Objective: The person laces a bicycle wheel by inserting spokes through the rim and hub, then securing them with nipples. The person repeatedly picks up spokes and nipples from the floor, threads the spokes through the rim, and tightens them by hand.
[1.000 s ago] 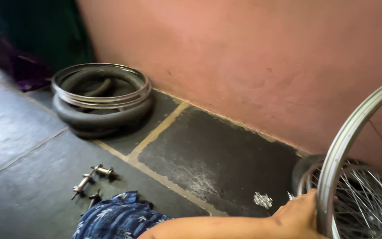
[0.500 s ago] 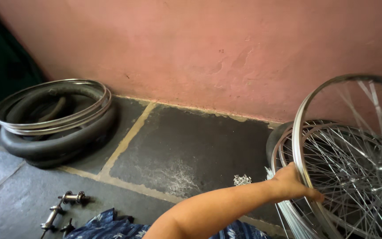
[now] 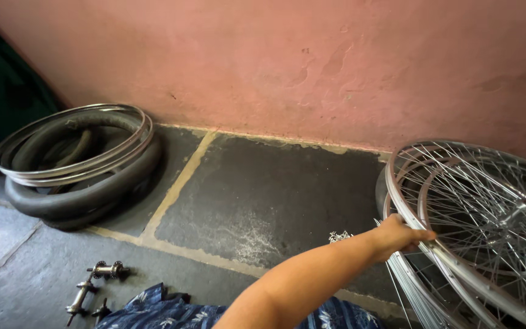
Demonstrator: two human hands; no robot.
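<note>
Tipped lower than a moment ago, the shiny spoked steel bicycle wheel (image 3: pixel 488 231) now lies on the wheel stack right of the black tyres (image 3: pixel 80 183), the right hand's (image 3: pixel 400 236) fingers clamped around its rim.

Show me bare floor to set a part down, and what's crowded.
Free: the dark slab between the tyre-and-rim stack and the spoked wheels, up to the wall. Crowded: the right, where the hand grips a wheel rim, and bottom left around the hubs and blue cloth.
</note>
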